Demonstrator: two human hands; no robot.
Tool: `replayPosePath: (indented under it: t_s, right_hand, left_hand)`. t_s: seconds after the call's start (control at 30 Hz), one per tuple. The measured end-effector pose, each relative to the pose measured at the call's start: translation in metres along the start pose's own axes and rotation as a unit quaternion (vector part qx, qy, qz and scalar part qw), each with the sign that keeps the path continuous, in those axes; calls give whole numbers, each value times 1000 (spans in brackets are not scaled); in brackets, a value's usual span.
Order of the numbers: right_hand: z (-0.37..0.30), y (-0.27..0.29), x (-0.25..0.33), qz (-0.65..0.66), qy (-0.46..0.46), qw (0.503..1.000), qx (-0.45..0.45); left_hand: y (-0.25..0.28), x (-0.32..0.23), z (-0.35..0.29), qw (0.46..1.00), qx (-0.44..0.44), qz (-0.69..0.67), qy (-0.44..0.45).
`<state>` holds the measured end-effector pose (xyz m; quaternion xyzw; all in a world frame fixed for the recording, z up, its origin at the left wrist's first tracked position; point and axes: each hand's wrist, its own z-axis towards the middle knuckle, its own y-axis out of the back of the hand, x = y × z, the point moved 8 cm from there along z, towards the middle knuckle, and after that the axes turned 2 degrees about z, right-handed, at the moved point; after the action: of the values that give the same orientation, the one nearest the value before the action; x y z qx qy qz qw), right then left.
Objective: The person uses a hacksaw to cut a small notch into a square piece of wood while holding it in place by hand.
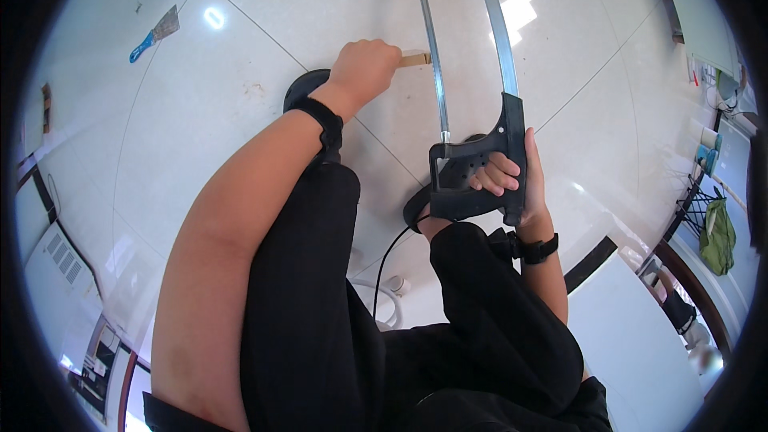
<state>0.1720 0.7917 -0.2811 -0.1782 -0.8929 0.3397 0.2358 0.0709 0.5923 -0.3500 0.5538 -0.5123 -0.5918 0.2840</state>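
My right hand (512, 176) is wrapped round the black handle of a hacksaw (500, 36). Its silver frame and blade point away from me, and the frame's far end runs out of view at the top. Closed in a fist, my left hand (366, 66) grips a short light-brown strip (414, 59), likely wood, whose free end sticks out to the right. The blade crosses at the tip of that strip; whether it touches or merely overlaps in view I cannot tell. The rest of the strip is hidden inside the fist.
A putty knife (157, 34) with a blue handle lies on the tiled floor (256, 0) at the far left. Black shoes (304, 86) are beneath my hands. A thin black cable (386, 260) and a pale hose (392, 304) run between my legs. White cabinets (640, 336) stand right.
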Motion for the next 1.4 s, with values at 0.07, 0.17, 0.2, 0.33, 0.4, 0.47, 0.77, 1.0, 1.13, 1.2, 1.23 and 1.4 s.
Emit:
replayPosePath:
  t_s: [0.07, 0.17, 0.2, 0.33, 0.4, 0.47, 0.77, 1.0, 1.13, 1.2, 1.23, 1.4]
  right_hand:
    - [3, -1, 1, 0, 3, 1000, 3]
    - [3, -3, 0, 17, 0, 1000, 10]
    - [3, -2, 0, 19, -2, 1000, 11]
    - [-1, -3, -1, 38, -8, 999, 23]
    - [-5, -4, 0, 32, -14, 999, 7]
    - [-9, -1, 0, 27, -19, 999, -7]
    - [-27, 10, 1, -45, -10, 998, -52]
    - [-24, -7, 6, -259, 45, 958, -116]
    - [-21, -9, 8, -381, 74, 916, -99]
    - [-18, -14, 2, -388, 74, 916, -72]
    - [-16, -16, -1, -404, 75, 909, -70]
    - [-10, -14, -4, -469, 77, 875, -96]
  left_hand:
    - [-3, -2, -2, 1000, 12, 4, -5]
    - [-3, -3, -3, 1000, 10, 12, -10]
    - [-1, -3, -2, 1000, 6, 15, -12]
    - [0, 5, 4, 999, 26, 22, 17]
    - [2, 9, 8, 999, 32, 13, 31]
    - [4, 10, 9, 999, 28, 5, 27]
    - [7, 19, 19, 998, 53, -30, 34]
    - [3, 20, 19, 996, 69, -35, 35]
    - [5, 15, 17, 997, 68, -24, 36]
    - [0, 17, 16, 996, 78, 2, 41]
    - [0, 17, 16, 997, 67, -9, 37]
    - [4, 13, 15, 997, 61, -25, 26]
